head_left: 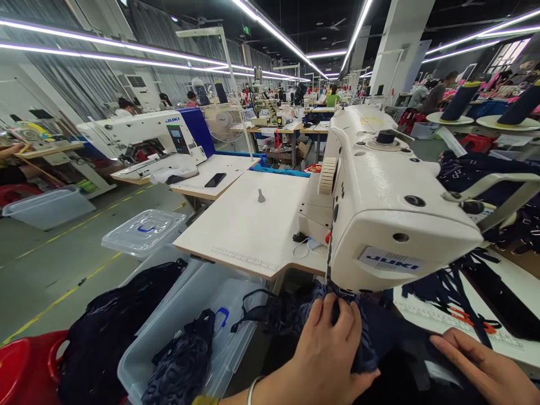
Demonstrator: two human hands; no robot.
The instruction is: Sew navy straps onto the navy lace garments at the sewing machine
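A navy garment (pixel 366 343) with wavy, ruffled fabric and thin straps lies beneath the head of a white JUKI sewing machine (pixel 392 225). Curled over its ruffled part, close to the needle area, is my left hand (pixel 327 343), gripping the fabric; a bracelet circles the wrist. My right hand (pixel 485 360) is closed at the smooth dark part of the cloth, thumb and fingers together at its edge. The machine head hides the needle itself. On the left, ruffled material and straps hang toward an open plastic bin.
The clear bin (pixel 139 354) holds a navy ruffled piece (pixel 181 360). Beside it are a red stool (pixel 25 365) and a dark fabric pile (pixel 109 332). A small grey tool (pixel 261 196) stands on the white table (pixel 236 225). Navy straps (pixel 451 298) lie at right.
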